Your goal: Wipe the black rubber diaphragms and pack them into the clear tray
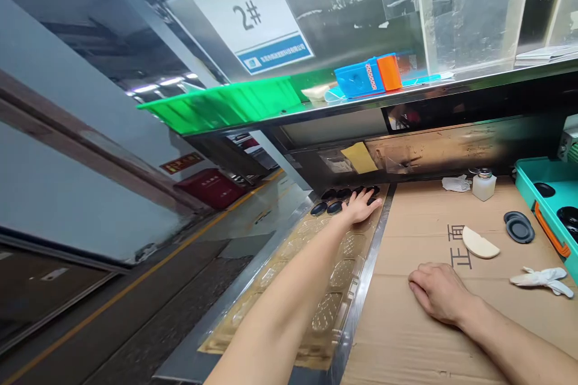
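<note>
My left hand (pixel 360 207) reaches to the far end of a clear plastic blister tray (pixel 307 289), its fingers spread over black round parts (pixel 319 209) seated in the far pockets. Some of those parts are covered by the fingers; the nearer pockets hold nothing. On the cardboard sheet (pixel 397 319) rests my right hand (pixel 440 290), fingers curled in and nothing visible in them. Just beyond it lies a cream half-round pad (pixel 480 244). Further right are dark grey round pieces (pixel 519 227), overlapping, and a crumpled white glove (pixel 542 280).
A teal bin (pixel 537 177) with black parts and an orange handle stands at the right. A small white bottle (pixel 484 185) is by the back panel. Overhead, a shelf carries a green bin (pixel 235 102) and a blue-and-orange box (pixel 368 76). A floor aisle runs at left.
</note>
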The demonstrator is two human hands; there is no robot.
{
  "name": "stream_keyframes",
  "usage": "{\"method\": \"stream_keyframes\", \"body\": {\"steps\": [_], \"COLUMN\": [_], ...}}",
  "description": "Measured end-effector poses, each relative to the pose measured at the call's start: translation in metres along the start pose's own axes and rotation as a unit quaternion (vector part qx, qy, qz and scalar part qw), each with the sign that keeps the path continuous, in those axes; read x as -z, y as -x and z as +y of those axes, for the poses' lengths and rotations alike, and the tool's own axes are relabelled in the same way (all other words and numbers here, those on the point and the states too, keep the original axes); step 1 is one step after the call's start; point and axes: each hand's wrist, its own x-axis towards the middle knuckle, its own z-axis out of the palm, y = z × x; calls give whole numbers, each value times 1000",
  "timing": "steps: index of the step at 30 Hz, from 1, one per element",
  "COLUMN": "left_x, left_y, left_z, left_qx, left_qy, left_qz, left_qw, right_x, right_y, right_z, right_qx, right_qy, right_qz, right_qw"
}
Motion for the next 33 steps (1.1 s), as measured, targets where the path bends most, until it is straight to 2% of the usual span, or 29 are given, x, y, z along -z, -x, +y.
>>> {"method": "stream_keyframes", "body": {"steps": [5, 8, 11, 15, 18, 21, 23, 25, 26, 29, 33], "left_x": [4, 4, 1, 3, 13, 29, 41, 55, 63, 85, 104], "left_y": [0, -1, -3, 2, 11, 22, 34, 52, 64, 106, 148], "left_z": [-3, 0, 6, 12, 16, 35, 62, 105, 132, 229, 379], "left_qx": [-22, -13, 0, -15, -45, -111, -179, -255, -289, -370, -477], "left_qy": [-5, 8, 6, -5, -5, 19, 44, 80, 102, 171, 226], "left_qz": [-20, -25, 10, 94, 152, 201, 236, 252, 253, 237, 171], "left_qw": [1000, 1000, 1000, 995, 987, 973, 954, 930, 918, 882, 832], "right_x": [-1, -3, -4, 1, 14, 38, 54, 65, 67, 62, 48], "right_y": [0, 0, 0, 1, 2, 4, 8, 13, 15, 18, 14], "right_z": [1, 2, 2, 1, 3, 12, 23, 37, 44, 61, 69], "right_qx": [0, 1, 7, 8, -66, -208, -298, -349, -353, -306, -230], "right_qy": [0, -1, 2, 6, 27, 91, 129, 130, 121, 100, 73], "right_qz": [5, 8, 16, 20, 39, 79, 82, 55, 41, 32, 94], "right_qw": [1000, 1000, 1000, 1000, 997, 971, 942, 926, 927, 946, 966]}}
